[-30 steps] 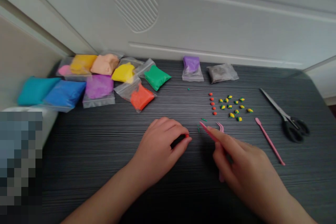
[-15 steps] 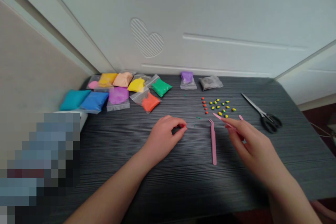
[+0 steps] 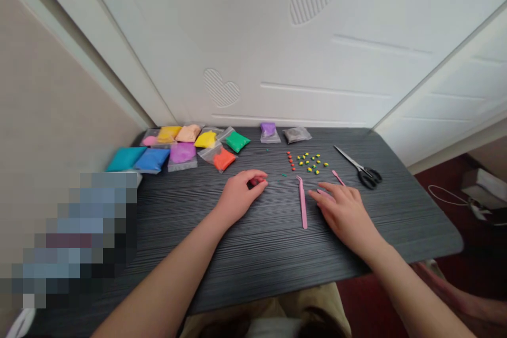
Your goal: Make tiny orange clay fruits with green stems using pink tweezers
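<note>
My left hand is closed in a pinch above the table's middle. A small red piece of clay shows between its thumb and curled fingers. My right hand lies low over the table, fingers stretched out and apart. Beneath those fingers a pink modelling tool partly shows. Pink bent-tip tweezers rest between the two hands. Beyond them, several small orange-red beads of clay form a column. Several yellow-and-green clay pieces are scattered to its right.
Bags of coloured clay line the back left, among them an orange bag and a green bag. A purple bag and a grey bag stand near the wall. Black-handled scissors and another pink tool lie right.
My right hand has lowered to the table and loosened its fingers from the pink tool. My left hand keeps its pinch. The view has shifted, showing more of the table's right side.
</note>
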`<state>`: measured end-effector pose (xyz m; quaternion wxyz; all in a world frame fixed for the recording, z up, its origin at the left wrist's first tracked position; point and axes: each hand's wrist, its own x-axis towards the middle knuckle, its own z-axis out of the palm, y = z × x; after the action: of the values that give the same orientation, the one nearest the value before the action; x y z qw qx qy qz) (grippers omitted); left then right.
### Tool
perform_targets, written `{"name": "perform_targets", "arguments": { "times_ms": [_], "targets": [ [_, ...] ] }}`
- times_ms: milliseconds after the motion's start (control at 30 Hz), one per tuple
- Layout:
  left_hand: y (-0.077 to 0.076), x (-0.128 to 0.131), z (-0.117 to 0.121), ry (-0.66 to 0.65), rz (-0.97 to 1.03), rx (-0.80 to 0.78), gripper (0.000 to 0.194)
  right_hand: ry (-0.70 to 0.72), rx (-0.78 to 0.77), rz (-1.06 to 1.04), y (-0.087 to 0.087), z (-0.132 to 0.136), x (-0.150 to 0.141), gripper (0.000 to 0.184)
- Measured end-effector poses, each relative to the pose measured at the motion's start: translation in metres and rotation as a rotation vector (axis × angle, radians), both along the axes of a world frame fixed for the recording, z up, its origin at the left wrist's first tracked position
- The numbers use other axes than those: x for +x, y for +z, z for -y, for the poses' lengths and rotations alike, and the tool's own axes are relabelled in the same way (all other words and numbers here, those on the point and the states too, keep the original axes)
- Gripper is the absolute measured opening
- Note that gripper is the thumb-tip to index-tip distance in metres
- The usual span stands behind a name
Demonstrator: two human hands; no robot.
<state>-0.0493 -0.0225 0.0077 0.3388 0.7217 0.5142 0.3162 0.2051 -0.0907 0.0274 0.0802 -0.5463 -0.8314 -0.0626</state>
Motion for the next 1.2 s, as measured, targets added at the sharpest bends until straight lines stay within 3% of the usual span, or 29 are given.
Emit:
{"name": "perform_targets", "arguments": {
  "times_ms": [167, 333, 400, 500, 567, 667, 767, 833, 967, 1200],
  "targets": [
    [0.001, -0.002, 0.000, 0.008, 0.026, -0.002, 0.030, 0.320, -0.137, 0.150, 0.018, -0.029, -0.023, 0.027],
    [0.005, -0.004, -0.001, -0.001, 0.108, -0.024, 0.027, 0.422, -0.177, 0.096, 0.022, -0.031, -0.023, 0.024],
    [0.007, -0.005, -0.002, -0.003, 0.142, -0.046, 0.028, 0.368, -0.154, -0.087, 0.022, -0.026, -0.022, 0.026],
    [0.009, -0.006, -0.003, 0.009, 0.184, -0.075, 0.028, 0.193, -0.165, -0.544, 0.024, -0.025, -0.032, 0.022],
    [0.010, -0.007, -0.003, 0.025, 0.219, -0.091, 0.028, 0.080, -0.169, -0.907, 0.026, -0.034, -0.046, 0.015],
    [0.010, -0.009, -0.004, 0.047, 0.270, -0.121, 0.028, 0.024, -0.237, -1.369, 0.022, -0.056, -0.067, 0.016],
    [0.009, -0.010, -0.005, 0.047, 0.291, -0.144, 0.029, -0.051, -0.329, -1.556, 0.010, -0.074, -0.076, 0.016],
    [0.008, -0.011, -0.006, 0.044, 0.289, -0.150, 0.028, -0.103, -0.354, -1.559, -0.001, -0.077, -0.075, 0.022],
    [0.009, -0.012, -0.007, 0.054, 0.263, -0.171, 0.028, -0.183, -0.323, -1.375, -0.017, -0.071, -0.065, 0.031],
    [0.009, -0.014, -0.010, 0.105, 0.302, -0.263, 0.025, -0.271, -0.294, -1.261, -0.024, -0.073, -0.069, 0.033]
  ]
}}
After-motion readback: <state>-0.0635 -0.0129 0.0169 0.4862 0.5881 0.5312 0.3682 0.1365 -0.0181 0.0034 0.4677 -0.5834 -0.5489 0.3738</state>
